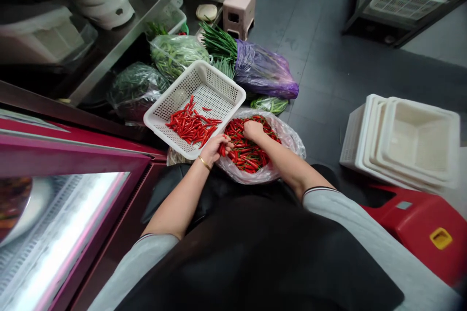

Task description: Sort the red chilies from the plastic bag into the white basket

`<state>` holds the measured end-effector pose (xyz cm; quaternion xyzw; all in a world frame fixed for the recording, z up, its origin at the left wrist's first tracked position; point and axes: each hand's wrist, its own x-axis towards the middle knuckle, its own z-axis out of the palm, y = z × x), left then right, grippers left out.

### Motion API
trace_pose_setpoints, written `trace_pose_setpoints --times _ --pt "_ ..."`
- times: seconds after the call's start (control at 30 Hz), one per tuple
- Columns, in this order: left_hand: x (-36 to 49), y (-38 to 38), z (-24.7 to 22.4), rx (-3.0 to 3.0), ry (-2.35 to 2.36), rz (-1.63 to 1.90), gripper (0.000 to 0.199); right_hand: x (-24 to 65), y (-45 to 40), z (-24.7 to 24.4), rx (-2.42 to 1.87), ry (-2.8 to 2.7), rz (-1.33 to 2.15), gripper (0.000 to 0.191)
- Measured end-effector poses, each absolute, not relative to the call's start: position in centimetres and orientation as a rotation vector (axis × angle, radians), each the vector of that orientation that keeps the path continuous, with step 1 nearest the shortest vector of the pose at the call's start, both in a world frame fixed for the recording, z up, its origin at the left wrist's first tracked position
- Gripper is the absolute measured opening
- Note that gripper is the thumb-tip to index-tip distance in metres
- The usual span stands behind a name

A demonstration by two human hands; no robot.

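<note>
My left hand (218,147) is closed around a few red chili peppers (223,148), between the basket's near right edge and the bag. My right hand (253,129) is closed over the chilies in the clear plastic bag (292,141); whatever its fingers pinch is hidden. Inside the bag lies a heap of red chilies with green stems (248,158). To the left, a tilted white perforated basket (222,88) holds a loose pile of red chilies (191,124), which look stemless.
Behind the basket lie bagged greens (178,53) and green stalks in a purple bag (262,70). A pink stool (239,7) stands beyond. Stacked white tubs (419,141) and a red case (423,228) are at right. A metal shelf (146,14) and a lit cabinet (73,223) border the left.
</note>
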<state>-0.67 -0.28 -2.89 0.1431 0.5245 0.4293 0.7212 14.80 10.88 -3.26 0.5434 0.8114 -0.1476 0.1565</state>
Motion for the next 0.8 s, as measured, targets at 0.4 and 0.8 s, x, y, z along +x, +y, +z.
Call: trace_pose_setpoints --times 0.4,0.8 --pt "2.6 0.9 -4.2 0.241 1.116 0.862 0.042 19.2 5.1 0.0 0.703 2.739 -0.582 0.032" --pt "0.6 0.3 -3.3 0.497 1.366 1.113 0.026 17.2 8.5 -2.0 1.193 2.391 -0.443 0.034"
